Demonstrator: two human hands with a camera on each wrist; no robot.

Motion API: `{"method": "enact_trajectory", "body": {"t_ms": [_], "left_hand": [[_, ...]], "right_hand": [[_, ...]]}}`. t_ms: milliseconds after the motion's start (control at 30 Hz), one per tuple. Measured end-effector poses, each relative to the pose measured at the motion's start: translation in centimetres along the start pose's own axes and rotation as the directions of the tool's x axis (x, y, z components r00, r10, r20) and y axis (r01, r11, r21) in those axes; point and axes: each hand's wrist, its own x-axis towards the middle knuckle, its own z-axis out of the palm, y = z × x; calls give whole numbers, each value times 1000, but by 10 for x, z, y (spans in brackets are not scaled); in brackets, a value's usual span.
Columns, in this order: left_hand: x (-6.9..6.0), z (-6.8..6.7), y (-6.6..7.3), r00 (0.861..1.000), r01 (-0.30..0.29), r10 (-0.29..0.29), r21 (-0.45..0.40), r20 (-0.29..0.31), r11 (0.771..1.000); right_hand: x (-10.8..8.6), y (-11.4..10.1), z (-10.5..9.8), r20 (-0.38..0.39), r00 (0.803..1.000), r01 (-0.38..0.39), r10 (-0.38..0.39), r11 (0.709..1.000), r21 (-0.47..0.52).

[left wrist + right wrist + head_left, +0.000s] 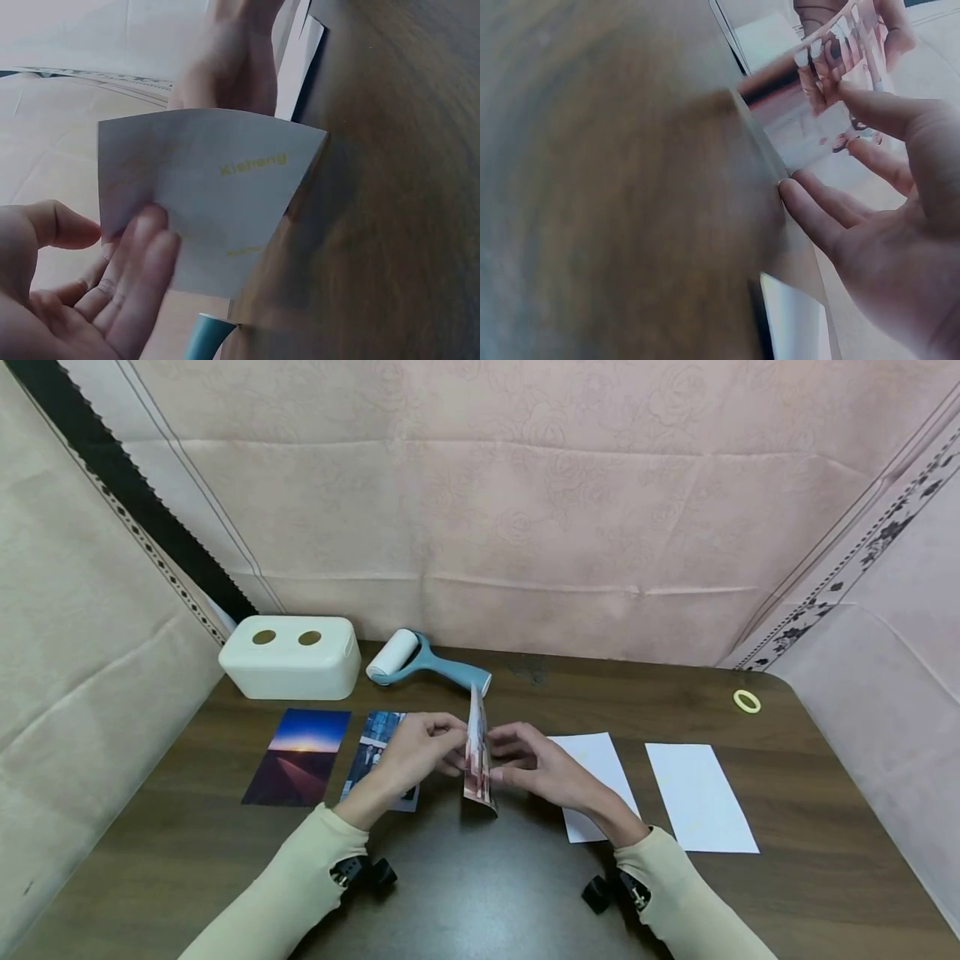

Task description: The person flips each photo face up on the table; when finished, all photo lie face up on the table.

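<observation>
A picture card [477, 764] stands on edge above the table between both hands. The left hand [422, 750] pinches it by the far edge; in the left wrist view its fingers [146, 255] lie over the card's white back [217, 187], which bears faint yellow lettering. On the other side, the right hand [551, 770] has its fingers spread and relaxed. The right wrist view shows that hand [900, 202] with its thumb and fingertips at the reddish picture side [802, 127].
A sunset card [300, 756] and a blue picture card [365, 756] lie at left. Two white cards [600, 781] [701, 797] lie at right. Behind are a white box [292, 664], a blue-handled roller [450, 670] and a pale yellow ring [747, 709].
</observation>
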Motion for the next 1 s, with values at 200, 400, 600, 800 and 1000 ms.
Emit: {"method": "enact_trajectory", "body": {"t_ms": [200, 400, 600, 800, 1000], "left_hand": [[0, -4, 1, 1000, -9, 10, -56, 5, 998], [2, -5, -1, 1000, -3, 2, -45, -15, 999], [3, -4, -5, 998, -19, 20, 9, -56, 1000], [6, -2, -10, 993, -39, 42, 27, -110, 999], [5, -1, -12, 986, -69, 69, 5, -153, 998]], "right_hand": [[1, 2, -3, -51, 999, -15, 17, 998, 53], [0, 3, -5, -168, 985, -36, 30, 999, -31], [2, 4, -6, -320, 947, -52, 9, 991, -127], [2, 4, -9, -408, 912, -47, -32, 982, -183], [1, 4, -9, -434, 900, -37, -48, 982, -185]]}}
